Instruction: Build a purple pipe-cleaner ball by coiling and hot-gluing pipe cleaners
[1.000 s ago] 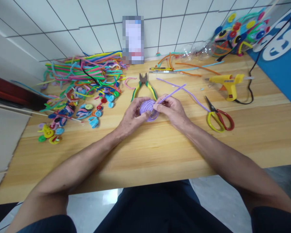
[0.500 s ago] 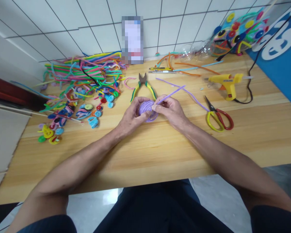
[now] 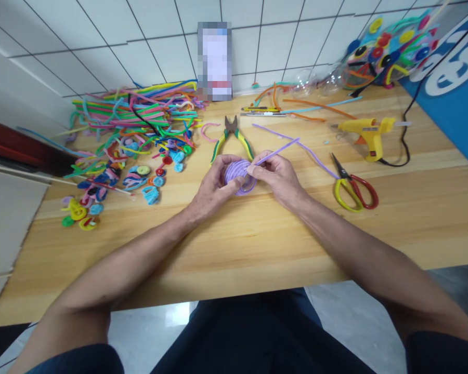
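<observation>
A round coil of purple pipe cleaner (image 3: pixel 237 170) is held between both hands over the wooden table. My left hand (image 3: pixel 217 183) grips the coil from its left side, thumb across the front. My right hand (image 3: pixel 275 174) pinches the purple strand at the coil's right edge. From that pinch a straight free end (image 3: pixel 284 147) points up and to the right. Just behind the hands lie pliers (image 3: pixel 232 134) with green and yellow handles, jaws facing away. Another purple pipe cleaner (image 3: pixel 315 157) runs along the table toward the scissors (image 3: pixel 353 188).
Many coloured pipe cleaners (image 3: pixel 136 114) and small wound pieces (image 3: pixel 152 195) lie at the left. A yellow glue gun (image 3: pixel 368 134) with a black cord rests at the right. A phone (image 3: pixel 215 62) leans on the tiled wall. A decorated clear bottle (image 3: pixel 386 57) stands back right.
The view has shifted slightly, so the table items sit a little to the right. Both hands keep the same hold on the purple coil and strand.
</observation>
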The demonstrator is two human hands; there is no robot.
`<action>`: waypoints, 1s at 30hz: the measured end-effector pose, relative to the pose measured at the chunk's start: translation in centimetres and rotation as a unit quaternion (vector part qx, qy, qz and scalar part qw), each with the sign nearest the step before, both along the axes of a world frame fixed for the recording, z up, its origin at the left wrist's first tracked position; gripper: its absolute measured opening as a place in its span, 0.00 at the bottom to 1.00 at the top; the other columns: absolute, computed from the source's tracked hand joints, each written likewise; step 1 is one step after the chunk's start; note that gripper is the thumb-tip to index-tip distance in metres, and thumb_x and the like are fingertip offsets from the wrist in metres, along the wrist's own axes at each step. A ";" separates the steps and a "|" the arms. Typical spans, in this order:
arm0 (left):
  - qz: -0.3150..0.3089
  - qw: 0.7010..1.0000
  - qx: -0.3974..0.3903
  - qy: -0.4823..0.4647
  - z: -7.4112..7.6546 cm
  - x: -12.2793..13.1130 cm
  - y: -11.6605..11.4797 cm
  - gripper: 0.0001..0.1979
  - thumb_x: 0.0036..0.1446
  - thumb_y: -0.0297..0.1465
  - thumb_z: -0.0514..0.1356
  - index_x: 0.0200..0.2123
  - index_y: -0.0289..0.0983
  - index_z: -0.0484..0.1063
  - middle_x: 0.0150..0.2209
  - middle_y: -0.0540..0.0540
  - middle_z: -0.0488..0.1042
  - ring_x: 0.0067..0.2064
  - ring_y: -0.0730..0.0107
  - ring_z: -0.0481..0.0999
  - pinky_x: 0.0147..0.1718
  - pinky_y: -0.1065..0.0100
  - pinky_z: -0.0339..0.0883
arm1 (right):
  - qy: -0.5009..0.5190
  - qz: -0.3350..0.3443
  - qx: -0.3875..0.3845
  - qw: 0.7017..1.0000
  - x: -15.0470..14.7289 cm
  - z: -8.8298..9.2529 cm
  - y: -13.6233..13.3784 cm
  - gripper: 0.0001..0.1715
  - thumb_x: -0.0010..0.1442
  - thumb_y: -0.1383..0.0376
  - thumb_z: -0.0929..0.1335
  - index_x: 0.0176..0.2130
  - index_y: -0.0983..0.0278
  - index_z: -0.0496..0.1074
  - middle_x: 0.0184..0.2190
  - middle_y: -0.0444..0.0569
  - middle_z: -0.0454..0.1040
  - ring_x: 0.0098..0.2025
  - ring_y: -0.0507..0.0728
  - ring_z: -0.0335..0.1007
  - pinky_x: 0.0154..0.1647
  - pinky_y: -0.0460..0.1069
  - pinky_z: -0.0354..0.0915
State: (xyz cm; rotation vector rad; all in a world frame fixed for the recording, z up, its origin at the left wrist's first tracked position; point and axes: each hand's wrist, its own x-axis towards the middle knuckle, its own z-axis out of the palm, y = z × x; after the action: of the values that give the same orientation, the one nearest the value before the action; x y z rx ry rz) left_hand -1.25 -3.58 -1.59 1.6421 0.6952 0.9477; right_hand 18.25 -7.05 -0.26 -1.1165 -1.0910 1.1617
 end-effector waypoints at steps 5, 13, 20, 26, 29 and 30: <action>0.000 1.000 -0.007 0.006 0.0 0.0 -0.1 0.26 0.65 0.49 0.70 0.58 0.44 0.67 0.53 0.45 0.77 0.52 0.63 0.79 0.54 0.59 0.77 | -0.014 -0.005 -0.002 1.000 -0.1 0.2 0.0 0.18 0.51 0.54 0.81 0.32 0.58 0.74 0.29 0.42 0.77 0.33 0.55 0.71 0.39 0.52 0.69; -0.009 1.000 -0.003 0.002 -0.1 0.0 -0.2 0.26 0.66 0.50 0.69 0.58 0.45 0.67 0.54 0.45 0.77 0.52 0.63 0.78 0.55 0.60 0.76 | -0.013 -0.011 0.000 1.000 0.0 0.1 0.1 0.18 0.51 0.54 0.80 0.32 0.58 0.74 0.29 0.42 0.77 0.34 0.55 0.71 0.39 0.52 0.69; 0.001 1.000 0.002 0.006 0.3 0.1 -0.2 0.26 0.66 0.51 0.69 0.57 0.44 0.67 0.52 0.45 0.77 0.51 0.64 0.79 0.53 0.60 0.78 | -0.019 -0.006 0.009 1.000 0.0 0.1 0.0 0.17 0.52 0.55 0.81 0.32 0.59 0.74 0.29 0.41 0.76 0.33 0.54 0.70 0.38 0.51 0.68; 0.003 1.000 0.014 0.012 0.5 -0.1 -0.1 0.24 0.66 0.50 0.69 0.56 0.43 0.69 0.53 0.45 0.77 0.52 0.64 0.79 0.55 0.60 0.76 | -0.026 -0.001 -0.003 1.000 -0.1 0.2 -0.1 0.21 0.51 0.51 0.82 0.33 0.59 0.75 0.30 0.42 0.77 0.34 0.55 0.70 0.39 0.52 0.68; 0.024 1.000 0.009 -0.002 0.4 0.0 0.0 0.25 0.65 0.51 0.70 0.55 0.43 0.69 0.50 0.46 0.78 0.49 0.65 0.78 0.52 0.62 0.76 | -0.034 0.006 0.004 0.999 0.1 0.2 -0.1 0.20 0.54 0.50 0.81 0.35 0.58 0.75 0.32 0.44 0.78 0.35 0.56 0.71 0.41 0.53 0.69; 0.035 0.999 0.005 -0.006 0.3 0.1 0.0 0.26 0.65 0.52 0.70 0.54 0.43 0.70 0.50 0.46 0.78 0.49 0.66 0.79 0.51 0.63 0.76 | -0.043 0.007 0.009 0.999 0.1 0.2 -0.1 0.19 0.56 0.51 0.80 0.36 0.58 0.75 0.33 0.44 0.78 0.36 0.56 0.71 0.41 0.53 0.69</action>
State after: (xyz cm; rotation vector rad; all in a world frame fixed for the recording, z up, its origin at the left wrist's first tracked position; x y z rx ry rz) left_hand -1.19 -3.54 -1.31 1.6289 0.7451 1.0126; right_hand 18.37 -7.20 -0.06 -1.1547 -1.1755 1.1219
